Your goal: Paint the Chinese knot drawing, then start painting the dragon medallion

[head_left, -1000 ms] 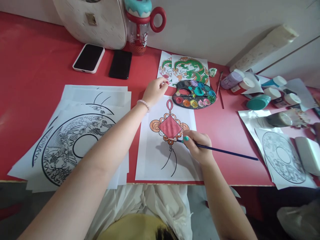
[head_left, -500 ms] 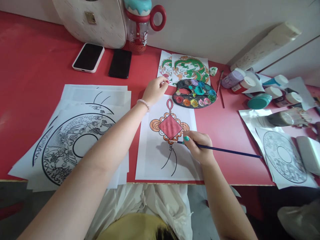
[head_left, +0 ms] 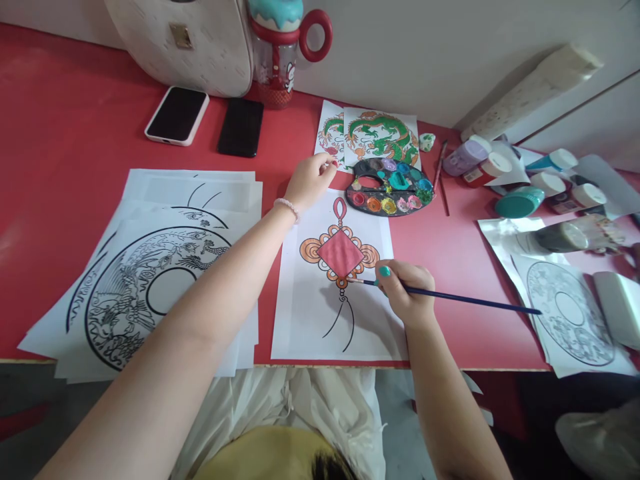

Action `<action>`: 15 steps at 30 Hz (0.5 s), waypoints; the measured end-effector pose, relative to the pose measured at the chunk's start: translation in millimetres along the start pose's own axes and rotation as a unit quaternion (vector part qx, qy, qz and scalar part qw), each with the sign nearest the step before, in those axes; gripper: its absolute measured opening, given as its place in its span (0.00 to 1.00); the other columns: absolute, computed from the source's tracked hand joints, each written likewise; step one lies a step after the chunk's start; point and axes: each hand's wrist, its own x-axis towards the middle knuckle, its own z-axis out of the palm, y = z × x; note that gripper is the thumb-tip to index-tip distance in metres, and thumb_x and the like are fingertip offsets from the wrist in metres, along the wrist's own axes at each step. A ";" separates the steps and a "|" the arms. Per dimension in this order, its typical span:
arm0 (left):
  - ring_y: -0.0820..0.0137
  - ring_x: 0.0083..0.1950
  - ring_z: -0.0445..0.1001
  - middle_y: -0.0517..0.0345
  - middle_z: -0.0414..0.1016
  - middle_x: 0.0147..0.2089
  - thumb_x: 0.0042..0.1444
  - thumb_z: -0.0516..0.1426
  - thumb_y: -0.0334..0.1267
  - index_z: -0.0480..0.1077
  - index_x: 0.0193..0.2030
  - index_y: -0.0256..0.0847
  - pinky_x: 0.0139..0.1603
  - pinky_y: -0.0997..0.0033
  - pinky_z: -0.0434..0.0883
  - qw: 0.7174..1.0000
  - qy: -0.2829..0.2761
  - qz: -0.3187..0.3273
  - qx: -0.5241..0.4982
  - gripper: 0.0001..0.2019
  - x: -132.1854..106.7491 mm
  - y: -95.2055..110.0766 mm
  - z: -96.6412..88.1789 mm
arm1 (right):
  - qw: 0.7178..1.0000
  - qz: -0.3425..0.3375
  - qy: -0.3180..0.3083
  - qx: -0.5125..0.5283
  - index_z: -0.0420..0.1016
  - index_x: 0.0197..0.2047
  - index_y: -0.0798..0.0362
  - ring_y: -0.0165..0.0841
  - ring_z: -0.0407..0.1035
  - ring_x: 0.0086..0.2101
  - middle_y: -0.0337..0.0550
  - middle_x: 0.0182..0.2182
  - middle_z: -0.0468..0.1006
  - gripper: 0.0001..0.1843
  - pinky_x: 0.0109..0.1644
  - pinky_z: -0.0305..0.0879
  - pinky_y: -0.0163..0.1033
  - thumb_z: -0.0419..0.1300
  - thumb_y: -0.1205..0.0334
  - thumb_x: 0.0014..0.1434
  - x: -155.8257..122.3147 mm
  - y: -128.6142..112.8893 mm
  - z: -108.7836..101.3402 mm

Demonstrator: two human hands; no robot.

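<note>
My right hand (head_left: 407,288) grips a paintbrush (head_left: 465,299) with a long dark blue handle. The brush tip meets the lower right edge of a knot drawing, just below its red diamond (head_left: 341,253). Orange paint fills the side loops and much of the scalloped border; the two tassel lines at the bottom are bare outline. This drawing is on a white sheet of paper (head_left: 300,320) at the table's front edge. Curled into a loose fist, my left hand (head_left: 314,179) rests by the sheet's top left, left of a black paint palette (head_left: 390,207) with several colours in its wells.
Printed line drawings (head_left: 150,293) lie stacked under my left forearm. Two phones (head_left: 177,115), a bag (head_left: 185,53) and a red-handled cup (head_left: 277,67) stand behind. Painted dragon pictures (head_left: 383,133) sit beyond the palette. Paint bottles (head_left: 467,155) and a jar of dark liquid (head_left: 557,237) are at right.
My right hand and the paintbrush have shifted slightly to the right, the tip moving along the lower edge of the knot. My left hand has stayed put.
</note>
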 end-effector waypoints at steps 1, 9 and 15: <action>0.68 0.36 0.71 0.57 0.70 0.28 0.61 0.50 0.35 0.69 0.36 0.38 0.38 0.68 0.66 1.000 -0.001 -0.002 0.000 0.08 -0.1 0.5 -0.2 | 1.000 0.001 0.005 0.004 0.60 0.17 0.54 0.22 0.50 0.16 0.34 0.13 0.57 0.22 0.20 0.48 0.32 0.52 0.57 0.61 0.1 -0.2 -0.2; 0.67 0.37 0.71 0.56 0.70 0.29 0.61 0.49 0.36 0.69 0.36 0.39 0.38 0.67 0.66 1.000 0.001 0.002 0.004 0.08 0.0 -0.9 0.9 | 0.998 -0.034 -0.035 0.043 0.61 0.20 0.53 0.24 0.53 0.18 0.35 0.16 0.60 0.18 0.22 0.51 0.32 0.53 0.59 0.61 2.4 0.2 5.1; 0.66 0.38 0.71 0.57 0.70 0.28 0.61 0.50 0.37 0.69 0.37 0.40 0.39 0.66 0.66 1.000 0.003 0.005 0.011 0.08 0.6 -3.4 2.1 | 0.997 -0.043 -0.047 0.042 0.62 0.22 0.53 0.24 0.54 0.19 0.35 0.16 0.60 0.16 0.24 0.53 0.32 0.53 0.59 0.61 4.2 -0.8 5.7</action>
